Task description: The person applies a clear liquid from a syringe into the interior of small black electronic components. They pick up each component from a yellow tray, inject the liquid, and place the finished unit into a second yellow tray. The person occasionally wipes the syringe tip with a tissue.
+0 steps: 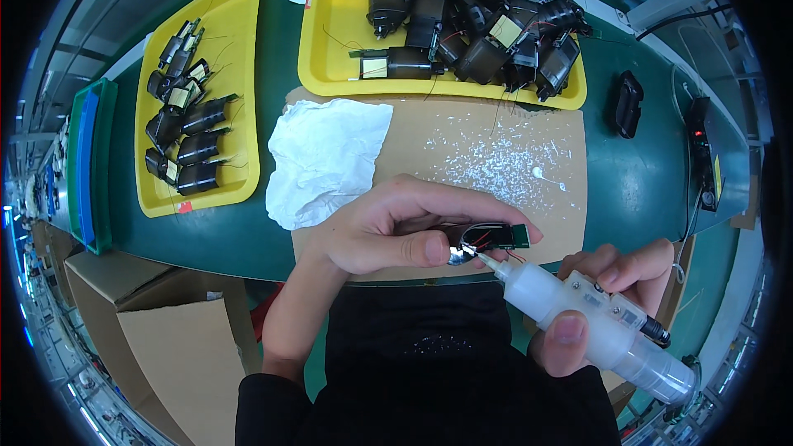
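Just beyond the table's near edge, my left hand (372,231) is closed round a small black electronic module (493,236) with thin red wires and a green circuit board at one end. A shiny silvery part shows by my thumb. From the right, my right hand (611,281) grips a white glue-dispensing syringe (541,293) with a clear rear section. Its narrow tip points left and meets, or nearly meets, the module by the wires; contact is too small to tell. Part of the module is hidden by my left fingers.
Under my hands lies a cardboard sheet (405,149) speckled with white drops, a crumpled white cloth (326,157) on its left. Yellow trays (239,116) of black modules stand left and behind. At right are a black casing (629,105) and a controller box (704,149); cardboard boxes (182,339) stand lower left.
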{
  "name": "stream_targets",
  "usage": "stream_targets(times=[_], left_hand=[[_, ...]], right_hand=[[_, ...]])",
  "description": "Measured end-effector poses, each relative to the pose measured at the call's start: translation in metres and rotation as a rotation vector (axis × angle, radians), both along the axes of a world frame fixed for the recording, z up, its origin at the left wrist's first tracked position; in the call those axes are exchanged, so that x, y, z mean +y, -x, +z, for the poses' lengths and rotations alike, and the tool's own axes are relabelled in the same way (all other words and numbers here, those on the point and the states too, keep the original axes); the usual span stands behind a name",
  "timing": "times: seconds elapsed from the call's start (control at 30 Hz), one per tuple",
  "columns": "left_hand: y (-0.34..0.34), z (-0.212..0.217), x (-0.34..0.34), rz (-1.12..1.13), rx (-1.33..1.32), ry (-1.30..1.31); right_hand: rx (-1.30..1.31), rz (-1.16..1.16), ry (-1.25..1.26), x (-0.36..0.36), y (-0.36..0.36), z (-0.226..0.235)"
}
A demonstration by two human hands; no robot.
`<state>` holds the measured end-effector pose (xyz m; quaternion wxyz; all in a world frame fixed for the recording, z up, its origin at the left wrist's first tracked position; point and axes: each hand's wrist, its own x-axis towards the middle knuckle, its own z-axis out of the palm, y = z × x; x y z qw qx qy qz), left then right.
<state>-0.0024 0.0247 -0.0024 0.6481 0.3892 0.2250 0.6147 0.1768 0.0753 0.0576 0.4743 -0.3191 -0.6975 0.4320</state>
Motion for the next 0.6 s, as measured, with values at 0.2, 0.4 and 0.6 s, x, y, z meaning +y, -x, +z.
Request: stream_targets(times=[0.2, 0.4, 0.6], left_hand=[[0.0072, -0.0045, 0.0022, -0.120, 0.043, -0.110], [0.0008, -0.0035, 0.0010, -0.037, 0.015, -0.044], [0.0010, -0.0031, 0.0007, -0.050, 0.011, -0.054]], right_hand=[[-0.039, 0.043, -0.018, 0.0023, -0.0039, -0.0006], [0.023, 0.029, 0.036, 0.0009, -0.0007, 0.0003], [0.081, 0.043, 0.013, 0.0018, -0.0021, -0.0019]])
